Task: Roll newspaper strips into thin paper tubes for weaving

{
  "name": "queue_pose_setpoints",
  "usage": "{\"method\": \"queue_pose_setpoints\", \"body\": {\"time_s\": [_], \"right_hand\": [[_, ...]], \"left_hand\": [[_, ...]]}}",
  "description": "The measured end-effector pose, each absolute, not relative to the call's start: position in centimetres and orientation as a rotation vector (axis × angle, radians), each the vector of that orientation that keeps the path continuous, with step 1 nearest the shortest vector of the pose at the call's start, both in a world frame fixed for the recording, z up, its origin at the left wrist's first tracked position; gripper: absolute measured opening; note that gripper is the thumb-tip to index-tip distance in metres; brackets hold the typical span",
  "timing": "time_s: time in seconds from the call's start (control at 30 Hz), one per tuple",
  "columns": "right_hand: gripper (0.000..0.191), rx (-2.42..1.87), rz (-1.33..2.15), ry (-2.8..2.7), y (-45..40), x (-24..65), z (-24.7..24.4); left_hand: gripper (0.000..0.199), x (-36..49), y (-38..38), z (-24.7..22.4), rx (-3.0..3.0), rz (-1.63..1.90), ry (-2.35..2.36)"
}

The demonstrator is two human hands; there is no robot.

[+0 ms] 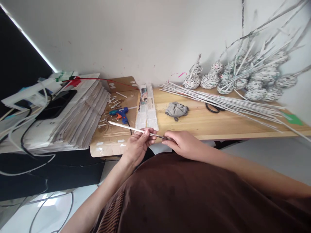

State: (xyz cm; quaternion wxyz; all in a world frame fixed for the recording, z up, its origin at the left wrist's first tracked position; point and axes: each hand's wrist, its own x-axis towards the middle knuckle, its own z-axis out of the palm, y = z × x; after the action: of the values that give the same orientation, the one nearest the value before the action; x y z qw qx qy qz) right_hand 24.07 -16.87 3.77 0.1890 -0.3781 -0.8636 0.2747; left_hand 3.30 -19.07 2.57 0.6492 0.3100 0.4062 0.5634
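Observation:
In front of my lap, my left hand (142, 141) pinches a thin white rolled-paper stick (122, 126) between thumb and fingers. The stick's free end points left and slightly up. From its right end a thin dark rod (160, 137) runs on to my right hand (179, 141), whose closed fingers grip it. Whether the rod sits inside the paper roll I cannot make out. Just beyond my hands, flat newspaper strips (152, 113) lie side by side on the wooden table (194, 124).
A crumpled grey cloth (177, 110), scissors with black handles (212, 108) and a bundle of paper sticks (218, 102) are on the table. Woven paper gourd shapes (211, 75) stand along the wall. To the left are a blue glue gun (122, 114), stacked newspapers (85, 119) and loose cables (21, 145).

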Motion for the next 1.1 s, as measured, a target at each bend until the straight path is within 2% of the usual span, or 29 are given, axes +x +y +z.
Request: {"method": "queue_pose_setpoints", "body": {"time_s": [0.07, 0.13, 0.17, 0.27, 0.33, 0.5, 0.77, 0.97, 1.03, 1.1], "right_hand": [[0.027, -1.079, 0.648, -2.448, -16.9, 24.5, 3.7], [0.030, -1.126, 0.680, -2.417, -16.9, 25.1, 3.9], [0.035, -1.152, 0.818, -2.389, -16.9, 25.4, 4.1], [0.050, -1.144, 1.557, -2.223, -16.8, 25.8, 4.5], [0.053, -1.135, 1.788, -2.108, -16.8, 25.7, 4.7], [0.034, -1.131, 1.199, -2.240, -16.9, 24.6, 4.6], [0.032, -1.103, 1.011, -2.347, -17.2, 23.9, 3.8], [0.028, -1.108, 0.670, -2.472, -17.3, 24.1, 3.7], [0.032, -1.118, 0.809, -2.439, -17.1, 24.3, 3.7], [0.040, -1.119, 1.256, -2.323, -16.9, 24.6, 3.7]], "left_hand": [[0.024, 3.1, -18.9, 2.5, 0.690, 1.379, 0.933], [0.024, 2.6, -18.6, 2.3, 0.662, 1.465, 0.948], [0.024, 2.3, -18.5, 2.3, 0.646, 1.490, 0.953], [0.025, 2.1, -18.5, 2.2, 0.628, 1.515, 0.953], [0.024, 2.3, -18.7, 2.3, 0.638, 1.508, 0.949], [0.024, 3.7, -19.4, 2.7, 0.679, 1.329, 0.952], [0.028, 4.0, -19.6, 2.0, 0.673, 1.284, 1.005], [0.024, 4.0, -19.7, 2.0, 0.645, 1.274, 0.924], [0.021, 4.0, -19.8, 2.1, 0.633, 1.303, 0.896], [0.020, 3.9, -19.8, 2.2, 0.620, 1.322, 0.880]]}}
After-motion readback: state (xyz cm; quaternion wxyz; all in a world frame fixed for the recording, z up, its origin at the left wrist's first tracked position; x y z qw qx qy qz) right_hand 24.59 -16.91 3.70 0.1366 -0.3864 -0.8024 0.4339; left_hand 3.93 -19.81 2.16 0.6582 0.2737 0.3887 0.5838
